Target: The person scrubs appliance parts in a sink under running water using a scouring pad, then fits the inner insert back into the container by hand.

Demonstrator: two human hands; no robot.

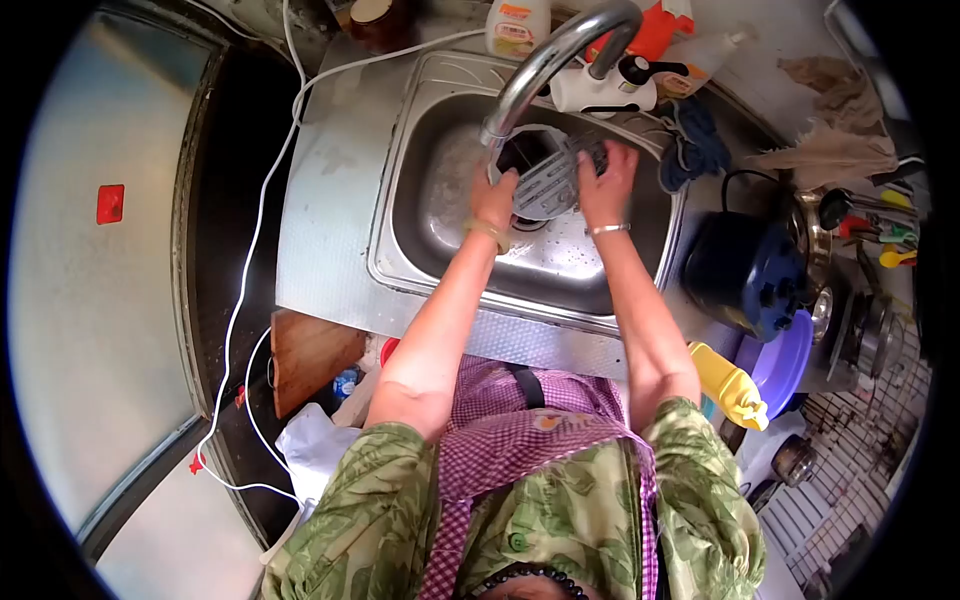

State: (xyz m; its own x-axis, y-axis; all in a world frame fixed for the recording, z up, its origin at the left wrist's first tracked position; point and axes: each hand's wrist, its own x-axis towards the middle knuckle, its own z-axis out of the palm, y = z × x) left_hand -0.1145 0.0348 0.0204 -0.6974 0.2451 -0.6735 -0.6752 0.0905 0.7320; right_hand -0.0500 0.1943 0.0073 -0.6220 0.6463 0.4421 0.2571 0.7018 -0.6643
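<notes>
A round grey piece with slots point(548, 185), perhaps a strainer or fan cover, is held tilted over the steel sink point(425, 220), below the curved faucet point(545, 65). My left hand point(492, 200) is closed on its left rim, with the thumb on the near side. At its right edge is my right hand point(608, 187), fingers bent around a dark, rough-looking lump point(595, 152) that resembles a scrubber; the fingers partly hide it. Behind the grey piece a dark round opening shows. Water drops lie on the sink floor.
Bottles, one white with an orange label point(517, 28), stand behind the sink. A dark blue cloth point(692, 145) hangs at its right rim. Farther right are a dark blue appliance point(745, 265), a purple basin point(785, 355) and a yellow bottle point(728, 385). A white cable point(262, 210) runs down the left.
</notes>
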